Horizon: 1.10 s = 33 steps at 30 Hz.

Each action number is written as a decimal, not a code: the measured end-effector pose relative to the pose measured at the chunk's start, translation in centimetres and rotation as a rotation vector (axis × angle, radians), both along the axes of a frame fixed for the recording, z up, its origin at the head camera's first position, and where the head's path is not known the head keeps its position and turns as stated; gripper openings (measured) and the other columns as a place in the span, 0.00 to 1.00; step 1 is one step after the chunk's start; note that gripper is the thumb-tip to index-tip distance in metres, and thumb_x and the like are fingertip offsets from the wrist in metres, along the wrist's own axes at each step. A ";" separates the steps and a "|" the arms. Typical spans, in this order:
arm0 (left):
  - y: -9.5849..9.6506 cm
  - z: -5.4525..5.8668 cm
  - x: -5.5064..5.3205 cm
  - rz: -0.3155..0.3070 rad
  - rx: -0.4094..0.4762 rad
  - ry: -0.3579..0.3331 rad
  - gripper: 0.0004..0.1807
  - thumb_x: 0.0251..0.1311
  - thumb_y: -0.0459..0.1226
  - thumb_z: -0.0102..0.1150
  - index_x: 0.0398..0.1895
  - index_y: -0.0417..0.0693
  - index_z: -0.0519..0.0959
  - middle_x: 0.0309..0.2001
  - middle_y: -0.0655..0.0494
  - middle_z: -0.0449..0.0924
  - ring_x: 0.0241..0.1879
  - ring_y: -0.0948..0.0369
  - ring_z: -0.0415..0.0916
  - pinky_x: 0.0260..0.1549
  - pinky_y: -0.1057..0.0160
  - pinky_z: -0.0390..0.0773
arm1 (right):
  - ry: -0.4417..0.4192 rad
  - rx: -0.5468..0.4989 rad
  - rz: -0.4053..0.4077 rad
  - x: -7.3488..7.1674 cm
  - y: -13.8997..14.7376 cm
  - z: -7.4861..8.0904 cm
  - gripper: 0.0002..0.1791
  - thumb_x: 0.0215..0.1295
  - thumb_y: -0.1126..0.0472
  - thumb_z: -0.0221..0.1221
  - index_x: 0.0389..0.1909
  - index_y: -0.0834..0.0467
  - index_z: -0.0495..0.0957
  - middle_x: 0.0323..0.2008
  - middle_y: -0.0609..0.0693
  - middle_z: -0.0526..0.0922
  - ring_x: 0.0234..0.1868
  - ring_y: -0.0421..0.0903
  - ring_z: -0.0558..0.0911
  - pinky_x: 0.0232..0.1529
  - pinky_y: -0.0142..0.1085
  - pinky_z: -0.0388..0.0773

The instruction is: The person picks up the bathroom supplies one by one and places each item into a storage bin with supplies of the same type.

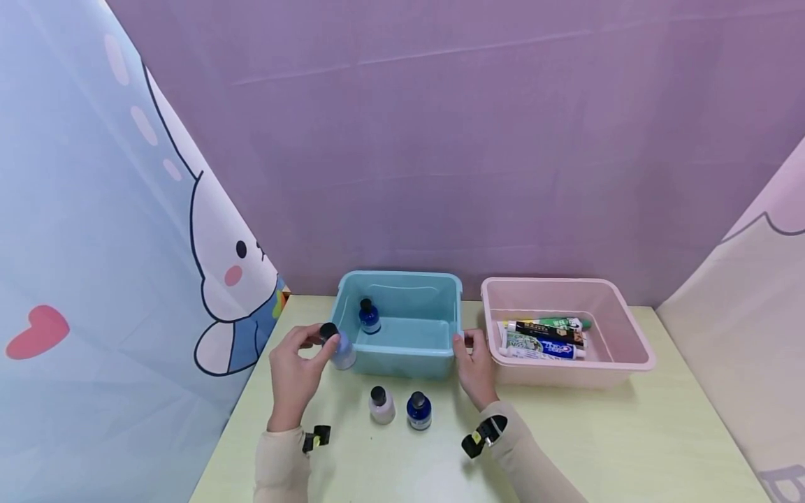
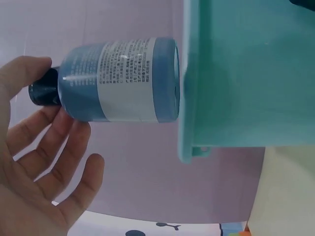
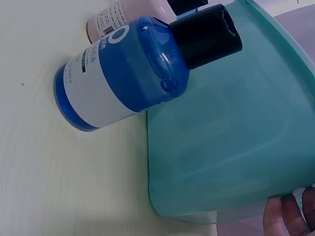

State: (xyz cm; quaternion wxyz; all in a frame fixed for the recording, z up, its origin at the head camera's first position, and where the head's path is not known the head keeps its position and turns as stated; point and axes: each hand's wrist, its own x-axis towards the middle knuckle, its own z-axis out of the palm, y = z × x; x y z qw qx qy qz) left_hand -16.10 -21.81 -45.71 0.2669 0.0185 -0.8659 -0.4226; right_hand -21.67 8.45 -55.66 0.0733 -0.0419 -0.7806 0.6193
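Note:
My left hand (image 1: 294,377) pinches the black cap of a pale blue bottle (image 1: 344,355) between thumb and fingers. The bottle hangs upright by the front left corner of a teal bin (image 1: 402,365), its base close to the rim in the left wrist view. Against the bin's right front corner, my right hand (image 1: 476,370) grips the side, with fingertips on the wall in the right wrist view. Inside the bin at the left stands a dark blue bottle (image 1: 370,320). In front of it, a pale pink bottle (image 1: 382,409) and another dark blue bottle (image 1: 418,413) stand on the table.
To the right of the teal bin is a pink bin (image 1: 566,377) with several toothpaste-like tubes (image 1: 547,339) lying in it. Both stand on a pale wooden table (image 1: 679,433). A purple curtain (image 1: 440,140) rises behind, and printed cloths hang at both sides.

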 end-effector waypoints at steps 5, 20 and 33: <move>0.1 0.6 -0.3 0.011 0.022 0.009 0.18 0.58 0.46 0.75 0.48 0.50 0.87 0.41 0.58 0.86 0.42 0.63 0.79 0.45 0.70 0.78 | 0.010 -0.004 -0.003 0.0 0.0 0.0 0.15 0.79 0.52 0.51 0.54 0.60 0.71 0.50 0.57 0.77 0.50 0.50 0.75 0.48 0.37 0.75; 0.8 2.1 -1.7 -0.006 0.040 -0.036 0.19 0.59 0.49 0.73 0.49 0.50 0.86 0.45 0.54 0.86 0.45 0.58 0.78 0.47 0.57 0.78 | 0.013 -0.008 0.004 0.1 0.0 0.0 0.14 0.79 0.52 0.51 0.54 0.59 0.71 0.50 0.57 0.76 0.51 0.50 0.74 0.49 0.39 0.74; 1.2 2.6 -3.9 -0.075 0.000 -0.031 0.19 0.57 0.47 0.75 0.48 0.48 0.87 0.42 0.52 0.87 0.42 0.55 0.80 0.43 0.52 0.81 | 0.034 -0.010 -0.011 0.0 -0.1 -0.1 0.12 0.78 0.55 0.53 0.51 0.60 0.72 0.49 0.57 0.77 0.49 0.49 0.75 0.48 0.38 0.75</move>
